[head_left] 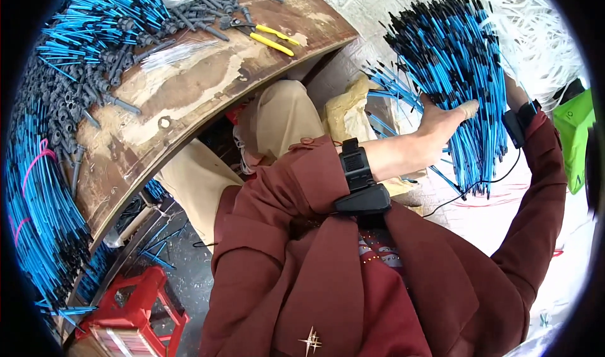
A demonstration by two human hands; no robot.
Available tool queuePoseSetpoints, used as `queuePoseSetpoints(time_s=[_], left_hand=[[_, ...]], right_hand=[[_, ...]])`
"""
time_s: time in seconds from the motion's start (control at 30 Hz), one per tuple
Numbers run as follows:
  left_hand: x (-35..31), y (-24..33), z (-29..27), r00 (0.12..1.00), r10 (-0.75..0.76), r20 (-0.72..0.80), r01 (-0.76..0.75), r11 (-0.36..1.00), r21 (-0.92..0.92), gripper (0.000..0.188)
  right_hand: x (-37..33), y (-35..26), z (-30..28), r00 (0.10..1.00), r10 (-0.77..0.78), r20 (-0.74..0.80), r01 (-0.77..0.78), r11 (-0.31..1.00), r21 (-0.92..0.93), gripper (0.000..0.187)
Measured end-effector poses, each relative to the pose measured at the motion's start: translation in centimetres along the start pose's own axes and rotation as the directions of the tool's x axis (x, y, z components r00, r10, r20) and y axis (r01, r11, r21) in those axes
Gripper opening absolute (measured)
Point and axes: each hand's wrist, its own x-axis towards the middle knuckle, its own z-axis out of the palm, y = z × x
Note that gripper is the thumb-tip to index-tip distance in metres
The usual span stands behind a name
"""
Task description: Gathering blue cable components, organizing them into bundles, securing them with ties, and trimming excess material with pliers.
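Note:
A big bundle of thin blue rods with black ends (450, 73) stands fanned out at the right, above the pale floor. Around its near side wraps my left hand (438, 127), thumb across the rods with a tan cover on its tip. My right hand (515, 93) presses against the bundle's far right side, its fingers mostly hidden behind the rods. Loose blue rods (394, 86) stick out left of the bundle, over a crumpled yellowish sack (350, 114).
A worn wooden table (208, 98) curves along the left, bearing grey plastic parts (69, 95), yellow-handled pliers (271, 39) and a tied blue rod bundle (41, 199). A red stool (135, 303) stands lower left. White strips (535, 35) and a green bag (573, 136) lie far right.

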Motion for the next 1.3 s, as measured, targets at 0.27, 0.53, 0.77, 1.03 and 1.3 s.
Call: queuePoseSetpoints(time_s=[0.27, 0.53, 0.77, 1.03, 1.3], left_hand=[[1.1, 8.7, -0.2, 0.987, 0.126, 0.097, -0.119, 0.990, -0.069, 0.070], [5.6, 18.1, -7.6, 0.983, 0.182, 0.009, -0.182, 0.983, 0.014, 0.062], [10.6, 18.6, -14.9, 0.927, 0.157, -0.340, -0.129, 0.986, 0.103, 0.064], [14.2, 19.9, -20.9, 0.889, 0.100, -0.447, -0.096, 0.995, 0.031, 0.042], [13.8, 23.3, -20.7, 0.955, 0.284, 0.086, -0.247, 0.601, 0.760, 0.037]], right_hand=[[5.4, -3.3, -8.0, 0.960, -0.279, -0.007, 0.234, 0.817, -0.527, 0.044], [25.5, -2.6, -4.4, 0.971, -0.227, 0.070, 0.237, 0.950, -0.202, 0.039], [34.6, -2.2, 0.1, 0.945, -0.322, 0.060, 0.326, 0.910, -0.258, 0.033], [43.0, -3.1, 7.6, 0.927, -0.234, 0.293, 0.203, 0.970, 0.132, 0.050], [54.3, 3.4, 4.2, 0.989, -0.042, -0.144, -0.042, 0.844, -0.535, 0.074]])
